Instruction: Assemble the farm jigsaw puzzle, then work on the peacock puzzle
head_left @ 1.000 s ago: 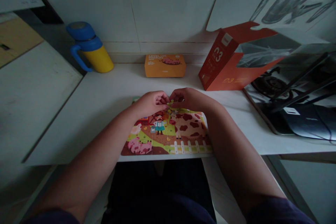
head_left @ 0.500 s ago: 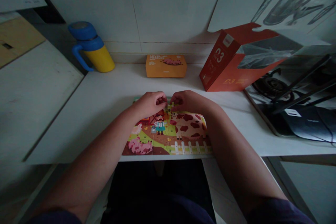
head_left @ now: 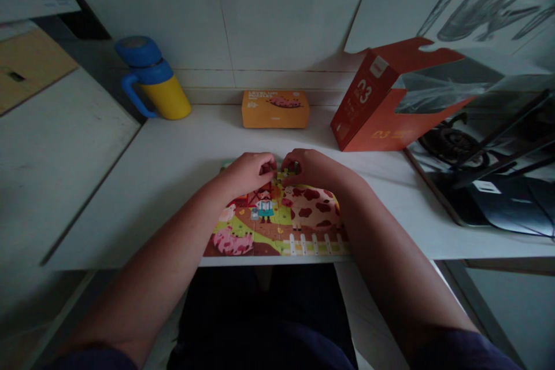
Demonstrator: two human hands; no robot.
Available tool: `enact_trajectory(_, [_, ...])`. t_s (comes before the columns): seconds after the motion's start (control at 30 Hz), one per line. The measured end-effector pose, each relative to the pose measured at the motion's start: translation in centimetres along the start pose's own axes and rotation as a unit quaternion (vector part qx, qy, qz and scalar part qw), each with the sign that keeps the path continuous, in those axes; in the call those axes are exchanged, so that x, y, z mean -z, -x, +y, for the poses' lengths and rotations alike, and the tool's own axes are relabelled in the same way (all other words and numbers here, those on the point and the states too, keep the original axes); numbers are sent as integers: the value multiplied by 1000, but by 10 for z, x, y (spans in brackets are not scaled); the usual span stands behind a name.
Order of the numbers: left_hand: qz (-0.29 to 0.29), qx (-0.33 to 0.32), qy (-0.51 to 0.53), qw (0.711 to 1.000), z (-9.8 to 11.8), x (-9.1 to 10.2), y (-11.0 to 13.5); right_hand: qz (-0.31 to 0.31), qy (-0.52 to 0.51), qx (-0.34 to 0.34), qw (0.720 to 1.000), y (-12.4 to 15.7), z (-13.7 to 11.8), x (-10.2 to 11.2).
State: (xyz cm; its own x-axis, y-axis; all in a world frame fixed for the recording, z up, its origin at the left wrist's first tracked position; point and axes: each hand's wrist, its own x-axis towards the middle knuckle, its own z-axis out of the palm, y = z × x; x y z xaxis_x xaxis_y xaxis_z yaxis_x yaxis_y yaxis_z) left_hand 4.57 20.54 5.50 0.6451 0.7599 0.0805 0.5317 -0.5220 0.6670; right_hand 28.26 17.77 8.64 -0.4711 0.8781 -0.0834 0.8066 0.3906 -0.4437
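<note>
A colourful farm jigsaw puzzle [head_left: 281,222] with a cow, a pig and a fence lies at the near edge of the white counter [head_left: 182,150]. My left hand [head_left: 249,172] and my right hand [head_left: 310,166] rest knuckles-up on the puzzle's far edge, fingers curled, fingertips nearly meeting. Between them a small yellow-green puzzle piece [head_left: 281,174] shows, pressed by both hands' fingertips. The puzzle's far part is hidden under my hands.
An orange puzzle box [head_left: 275,108] stands against the wall. A yellow mug with a blue lid [head_left: 154,82] is at the back left. A large orange carton [head_left: 390,101] lies at the right, beside a gas hob [head_left: 485,173].
Both hands have sunk slightly onto the puzzle, and the piece between the fingertips now lies lower, against the puzzle's top edge. The view shifted a little.
</note>
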Motion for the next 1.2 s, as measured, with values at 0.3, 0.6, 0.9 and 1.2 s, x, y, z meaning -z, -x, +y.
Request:
enact_trajectory(0.3, [-34, -13, -14, 999, 5, 0, 0, -15, 0, -25, 1000, 0, 1, -2])
enact_trajectory(0.6, [-37, -65, -55, 996, 5, -1, -2, -59, -26, -43, 997, 4, 2, 5])
enact_trajectory(0.9, [-71, -95, -130, 984, 14, -1, 3, -89, -12, -45, 995, 11, 1, 11])
enact_trajectory(1.2, [-41, -76, -266, 960, 63, -19, 47, -91, 19, -81, 992, 9, 22, 17])
